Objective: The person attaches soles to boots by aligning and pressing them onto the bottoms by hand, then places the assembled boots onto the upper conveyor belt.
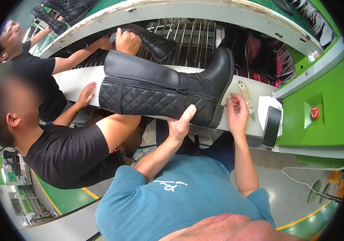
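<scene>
We're holding a tall black boot lengthwise across the white table, quilted and zipped side showing, toe poking out past the table's far edge. Can't tell if it's actually resting on the surface or hanging just above it.

Its long axis is running left to right, with the open top over to the left and the sole facing our right hand. That hand's the nearer one to the sole, sitting just beside it; its fingers are curling loosely, a bit apart, and not clamping on anything we're seeing. Our left hand is doing the gripping, thumb pressing on the boot near the heel, at the table's near edge, other fingers mostly hiding underneath.

Toward the table's right end, a worn, pale stick-like thing is lying past our right fingertips, then a black phone-like slab is overlapping some white paper. Beyond the far edge, a co-worker's hand is gripping another dark boot over metal rods.
</scene>
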The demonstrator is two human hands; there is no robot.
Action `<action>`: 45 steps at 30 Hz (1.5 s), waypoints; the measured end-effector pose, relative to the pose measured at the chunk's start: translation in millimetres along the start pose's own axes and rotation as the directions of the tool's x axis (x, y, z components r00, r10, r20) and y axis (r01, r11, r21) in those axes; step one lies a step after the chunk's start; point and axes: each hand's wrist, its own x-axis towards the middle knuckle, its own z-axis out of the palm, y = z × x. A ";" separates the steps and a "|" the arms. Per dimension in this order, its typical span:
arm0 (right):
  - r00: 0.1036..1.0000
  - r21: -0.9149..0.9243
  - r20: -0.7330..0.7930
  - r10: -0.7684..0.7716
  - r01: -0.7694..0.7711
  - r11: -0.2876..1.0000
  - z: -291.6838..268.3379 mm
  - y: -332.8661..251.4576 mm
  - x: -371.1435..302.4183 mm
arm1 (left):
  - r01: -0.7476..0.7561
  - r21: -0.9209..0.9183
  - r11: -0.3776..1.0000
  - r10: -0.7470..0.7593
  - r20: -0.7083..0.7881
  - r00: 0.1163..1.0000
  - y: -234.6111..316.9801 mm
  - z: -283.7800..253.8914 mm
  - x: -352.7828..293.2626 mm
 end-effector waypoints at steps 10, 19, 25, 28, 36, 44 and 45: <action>0.992 -0.225 0.053 -0.111 0.120 0.967 3.1 -8.6 -3.0 | -0.744 0.067 0.665 0.747 -0.085 0.659 97.3 80.3 143.9; 0.991 -0.264 0.044 -0.126 0.133 0.955 8.9 -9.0 0.3 | -0.803 0.452 0.389 0.764 0.328 0.555 207.3 118.2 378.0; 0.989 -0.259 0.042 -0.144 0.150 0.954 9.9 -9.7 0.3 | -0.658 0.751 0.063 0.557 0.520 0.648 178.8 107.3 428.3; 0.989 -0.267 0.050 -0.141 0.149 0.952 8.7 -8.9 -0.4 | -0.650 0.760 -0.001 0.678 0.478 0.558 158.0 110.2 406.1; 0.987 -0.268 0.067 -0.145 0.157 0.950 9.6 -10.6 -0.7 | -0.637 0.760 0.128 0.632 0.433 0.643 124.2 112.0 297.5; 0.983 -0.326 0.113 -0.142 0.172 0.929 11.6 -10.2 -1.1 | -0.779 0.579 -0.239 0.469 0.772 0.430 146.9 168.3 337.2; 0.983 -0.334 0.114 -0.144 0.174 0.926 11.5 -10.2 -1.3 | -0.744 0.526 -0.411 0.367 0.843 0.393 147.1 175.9 346.4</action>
